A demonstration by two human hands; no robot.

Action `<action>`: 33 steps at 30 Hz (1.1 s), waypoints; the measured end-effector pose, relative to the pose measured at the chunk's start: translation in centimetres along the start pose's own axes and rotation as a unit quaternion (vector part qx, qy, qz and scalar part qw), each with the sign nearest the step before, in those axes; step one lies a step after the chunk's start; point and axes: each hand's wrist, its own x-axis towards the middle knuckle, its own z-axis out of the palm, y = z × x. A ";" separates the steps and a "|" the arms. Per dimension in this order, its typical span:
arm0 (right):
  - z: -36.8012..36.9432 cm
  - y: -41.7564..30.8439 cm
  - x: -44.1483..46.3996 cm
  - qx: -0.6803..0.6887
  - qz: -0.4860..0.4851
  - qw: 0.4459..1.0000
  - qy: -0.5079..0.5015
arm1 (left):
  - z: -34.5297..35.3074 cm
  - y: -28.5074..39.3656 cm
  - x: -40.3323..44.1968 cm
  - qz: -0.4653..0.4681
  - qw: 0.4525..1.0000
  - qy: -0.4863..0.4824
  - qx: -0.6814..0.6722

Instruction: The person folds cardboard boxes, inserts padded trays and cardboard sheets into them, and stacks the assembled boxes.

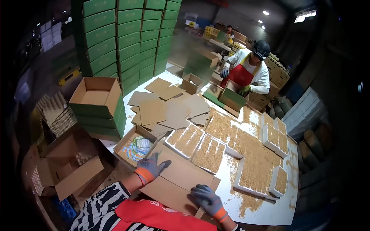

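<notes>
A brown cardboard box (175, 184) with its flaps folded over lies at the table's near edge. My left hand (152, 167), in a grey glove with an orange cuff, rests open on its far left part, fingers spread. On the box's right part lies my right hand (206, 198), gloved alike, its fingers stretched out over the cardboard. Beyond my left hand, an open carton (135, 145) holds small blue, white and green packets. White trays filled with brown granules (208, 153) stand just past the box.
Loose cardboard sheets (153, 111) lie behind the carton. Green boxes (101, 38) form a tall stack at the back left, with an open green box (95, 96) nearer. Granules cover the table's right side. A co-worker (246, 71) handles a green box across the table.
</notes>
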 end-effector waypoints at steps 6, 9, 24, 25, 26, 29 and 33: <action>-4.5 14.0 1.4 0.445 0.324 0.827 0.117 | -5.2 4.4 -4.6 0.405 0.850 0.336 -0.019; -7.4 2.5 1.5 0.421 0.149 0.891 0.079 | -2.5 2.5 -1.4 0.229 0.810 0.228 -0.490; -5.2 7.0 -6.1 0.346 0.145 0.915 0.145 | 0.7 -2.5 -1.7 0.209 0.938 -0.092 -0.261; -6.2 12.1 -6.5 0.228 0.163 0.928 0.245 | 1.4 -3.1 -3.2 0.200 0.941 -0.065 -0.265; -7.6 16.0 -6.5 0.168 0.188 0.901 0.353 | 2.0 -3.6 -4.6 0.190 0.943 -0.038 -0.270; -12.0 26.8 -7.8 -0.123 0.383 0.843 0.357 | 4.7 -5.2 -6.0 0.134 0.966 0.074 -0.206; -11.1 32.8 -8.6 -0.197 0.395 0.850 0.288 | 4.7 -3.5 -3.4 0.112 0.974 0.035 -0.194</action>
